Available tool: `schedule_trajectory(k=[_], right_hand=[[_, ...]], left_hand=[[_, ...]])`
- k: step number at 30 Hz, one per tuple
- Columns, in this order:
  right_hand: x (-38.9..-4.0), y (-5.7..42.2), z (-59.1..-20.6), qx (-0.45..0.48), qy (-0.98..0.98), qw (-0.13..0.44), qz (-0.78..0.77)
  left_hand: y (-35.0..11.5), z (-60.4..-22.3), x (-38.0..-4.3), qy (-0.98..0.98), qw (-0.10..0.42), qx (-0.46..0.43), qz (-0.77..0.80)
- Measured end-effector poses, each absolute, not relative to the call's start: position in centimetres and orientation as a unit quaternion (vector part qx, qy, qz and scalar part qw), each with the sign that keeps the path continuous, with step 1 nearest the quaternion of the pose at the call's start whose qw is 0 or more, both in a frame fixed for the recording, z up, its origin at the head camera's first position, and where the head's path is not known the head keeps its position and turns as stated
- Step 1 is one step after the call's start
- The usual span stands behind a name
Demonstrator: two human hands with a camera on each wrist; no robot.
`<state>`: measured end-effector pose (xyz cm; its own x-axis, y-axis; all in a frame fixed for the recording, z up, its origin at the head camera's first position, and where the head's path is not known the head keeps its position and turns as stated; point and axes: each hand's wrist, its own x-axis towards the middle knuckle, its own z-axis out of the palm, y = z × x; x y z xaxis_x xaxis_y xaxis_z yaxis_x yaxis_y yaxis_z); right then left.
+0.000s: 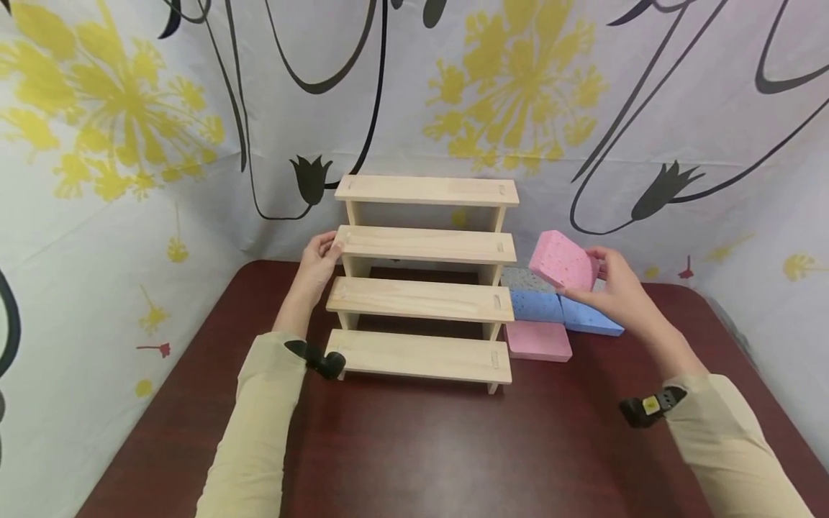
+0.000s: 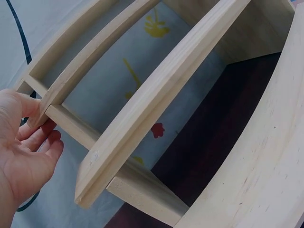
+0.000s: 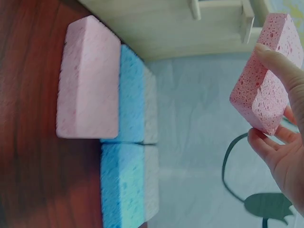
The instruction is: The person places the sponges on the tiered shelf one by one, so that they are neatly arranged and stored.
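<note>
The right grip (image 1: 618, 288) pinches a pink sponge (image 1: 562, 260), thumb and fingers parted by the sponge's own body, and holds it up off the worktop (image 1: 453, 446), to the right of the wooden rack (image 1: 421, 298) and clear of the blue sponges (image 1: 536, 306). The left grip (image 1: 315, 263) pinches the left end of the rack's second shelf from the top (image 1: 424, 244), thumb above and fingers curled beneath
</note>
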<state>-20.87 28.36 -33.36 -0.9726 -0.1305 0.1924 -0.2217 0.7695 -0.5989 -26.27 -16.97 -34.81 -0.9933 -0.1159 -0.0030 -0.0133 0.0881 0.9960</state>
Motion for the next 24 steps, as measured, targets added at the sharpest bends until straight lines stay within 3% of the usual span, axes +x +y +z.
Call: schedule_trajectory(k=[24], right_hand=[[-23.7,22.1,-29.4,0.168,-0.920,0.148,0.323]], left_hand=[[-16.9,-35.0,-26.1,-0.675,0.026,0.034,-0.737]])
